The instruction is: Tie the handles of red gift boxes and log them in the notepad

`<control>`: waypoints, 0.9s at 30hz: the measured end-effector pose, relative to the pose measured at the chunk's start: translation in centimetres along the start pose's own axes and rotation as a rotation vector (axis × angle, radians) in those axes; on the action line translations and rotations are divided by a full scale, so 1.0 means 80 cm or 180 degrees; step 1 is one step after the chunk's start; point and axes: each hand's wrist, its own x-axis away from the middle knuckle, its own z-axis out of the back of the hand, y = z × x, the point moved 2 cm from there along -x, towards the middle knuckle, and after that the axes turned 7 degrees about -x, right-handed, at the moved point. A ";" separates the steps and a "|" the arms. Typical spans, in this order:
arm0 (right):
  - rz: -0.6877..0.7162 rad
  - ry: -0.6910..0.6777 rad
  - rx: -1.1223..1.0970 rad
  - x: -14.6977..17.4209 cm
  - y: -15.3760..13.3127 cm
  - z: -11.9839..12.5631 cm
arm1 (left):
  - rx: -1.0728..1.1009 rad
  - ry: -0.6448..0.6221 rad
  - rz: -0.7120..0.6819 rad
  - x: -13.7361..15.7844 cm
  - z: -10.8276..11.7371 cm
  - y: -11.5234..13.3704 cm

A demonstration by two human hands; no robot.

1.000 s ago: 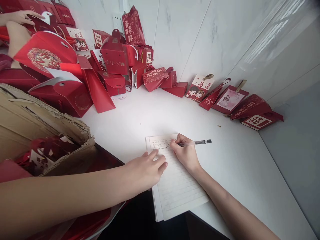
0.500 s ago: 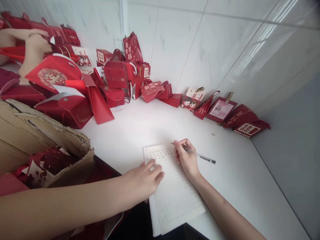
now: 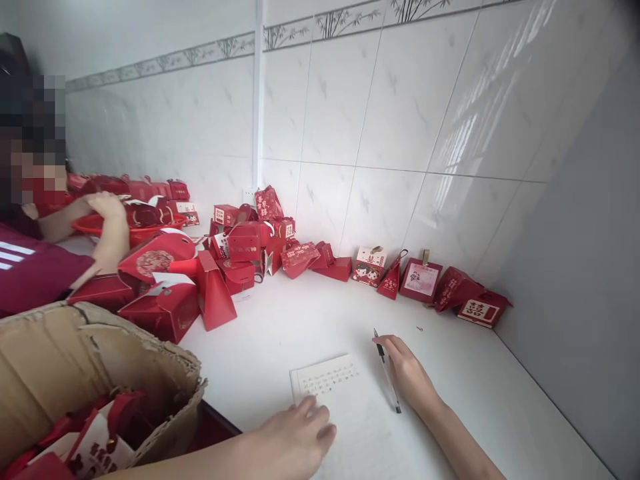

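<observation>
A ruled notebook with handwritten rows near its top lies on the white table. My left hand rests on its left side, palm down, fingers slightly bent and apart, holding nothing. To the right of the page, my right hand has a clear-barrelled pen with a black grip at its fingers. The pen's tip points away from me, off the paper. The notebook's lower part runs out of view.
A torn cardboard box with red packaging inside stands at my left. Red gift boxes line the table along the tiled wall. At far left a person's hand is by a red basin. A grey panel bounds the right.
My right hand has moved right, off the notebook, and the pen has swung round to point away from me. My left hand stays on the page. The view has tilted up, showing the other person.
</observation>
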 end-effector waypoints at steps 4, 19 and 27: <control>-0.0384 0.0039 -0.0194 0.003 0.013 -0.008 | -0.0085 -0.0459 0.0076 0.004 0.027 0.006; -0.1147 0.0931 -0.1424 0.007 0.019 0.009 | -0.0381 -0.0302 -0.0028 -0.001 0.010 -0.001; -0.0968 0.0573 -0.1142 0.001 0.010 0.006 | -0.0482 -0.0265 -0.0059 -0.006 0.000 -0.008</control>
